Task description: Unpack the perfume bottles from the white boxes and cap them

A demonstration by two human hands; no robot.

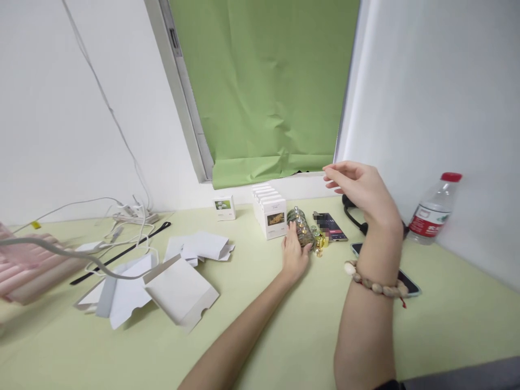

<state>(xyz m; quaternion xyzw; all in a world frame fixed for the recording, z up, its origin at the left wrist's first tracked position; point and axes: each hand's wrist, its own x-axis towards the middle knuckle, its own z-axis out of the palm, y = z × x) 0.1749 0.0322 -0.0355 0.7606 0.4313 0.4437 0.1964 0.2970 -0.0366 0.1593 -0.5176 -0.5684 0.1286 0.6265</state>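
Note:
Near the middle of the table, my left hand (296, 254) has its thumb and fingers around the near end of a row of small round glass jars (299, 223) with dark contents. The row lies close beside a line of white boxes (275, 219), the front one printed with a picture. My right hand (359, 187) is raised above the table, with fingers loosely bent and apart and nothing visible in them. Below it and to the left are small green and gold shiny pieces (319, 241), next to a phone (331, 226) with a lit screen.
Opened white packaging (182, 292) and cables (142, 233) with a power strip (134, 216) lie left. A single white box (224, 208) stands behind. Right are a dark headset (359, 223), a second phone (410, 284) under my right forearm, and a red-capped bottle (433, 214).

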